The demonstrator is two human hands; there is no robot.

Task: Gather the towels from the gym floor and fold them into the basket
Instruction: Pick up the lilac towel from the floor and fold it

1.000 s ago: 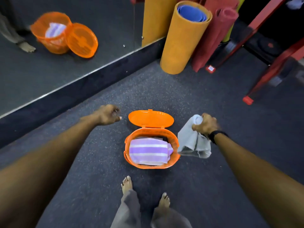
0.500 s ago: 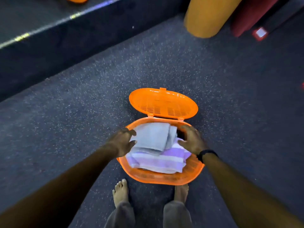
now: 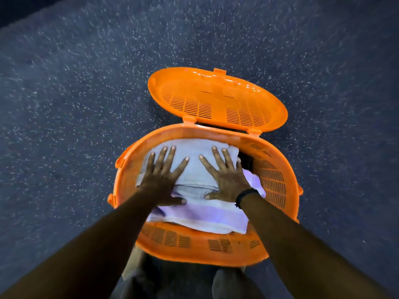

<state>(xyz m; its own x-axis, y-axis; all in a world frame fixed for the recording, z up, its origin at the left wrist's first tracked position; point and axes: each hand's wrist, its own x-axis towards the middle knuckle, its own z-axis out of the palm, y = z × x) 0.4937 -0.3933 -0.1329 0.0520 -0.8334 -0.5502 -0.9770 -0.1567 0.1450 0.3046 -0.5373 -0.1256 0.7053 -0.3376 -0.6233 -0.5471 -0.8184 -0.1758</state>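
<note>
Inside the basket [image 3: 218,251], both hands lie flat, fingers straight and spread, palms down on the grey towel [image 3: 194,162]. Left hand [image 3: 164,178] covers its left half, right hand [image 3: 224,180] its right half; thumbs point inward toward each other near the towel's near edge. Black band [image 3: 246,196] on right wrist. Grey towel is folded, lying on top of a purple striped towel [image 3: 200,214], which sticks out toward the near side and at right. Both towels sit in the orange basket, dark gap at far right inside. Slotted lid [image 3: 218,100] hinged open, tipped back on the far side. Basket stands on dark speckled floor [image 3: 75,93]. Trouser legs [image 3: 233,283] just at the basket's near rim.
</note>
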